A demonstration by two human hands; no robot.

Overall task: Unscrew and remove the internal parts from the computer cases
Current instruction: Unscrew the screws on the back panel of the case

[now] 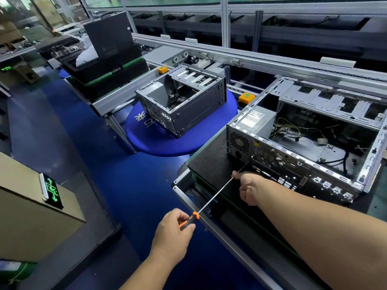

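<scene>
An open computer case (314, 143) lies on a black pallet (211, 162) at the right, its rear panel facing me. Inside it sit a grey power supply (256, 120) and loose cables (293, 130). A long screwdriver (215, 194) with an orange-and-black handle points at the rear panel below the power supply. My left hand (173, 233) grips the handle. My right hand (250, 188) is curled and pinches the shaft near its tip, close to the rear panel.
A second, mostly empty case (182, 101) stands on a round blue table (167, 143). Stacked black trays (104, 65) sit further left. An aluminium conveyor frame (251, 59) runs along the back. A cardboard box (31, 206) with a green sign is at lower left.
</scene>
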